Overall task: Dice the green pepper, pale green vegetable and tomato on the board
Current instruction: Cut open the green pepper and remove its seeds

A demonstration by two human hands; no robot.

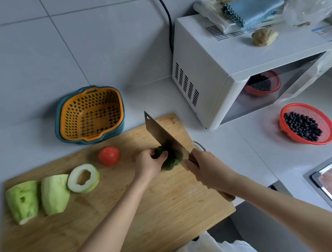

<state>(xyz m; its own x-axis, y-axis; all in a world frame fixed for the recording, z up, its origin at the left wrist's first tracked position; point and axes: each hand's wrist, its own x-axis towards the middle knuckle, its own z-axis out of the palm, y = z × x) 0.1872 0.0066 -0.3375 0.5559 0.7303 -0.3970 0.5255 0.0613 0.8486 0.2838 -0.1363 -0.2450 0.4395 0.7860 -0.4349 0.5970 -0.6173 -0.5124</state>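
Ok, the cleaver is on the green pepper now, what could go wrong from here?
1. The left hand grips the green pepper right beside the cleaver in the right hand; a slip could nick its fingers.
2. The pepper is rounded and may roll under the cut.
3. The tomato lies loose on the board and could roll if jolted; the board's near right corner seems to overhang the counter.
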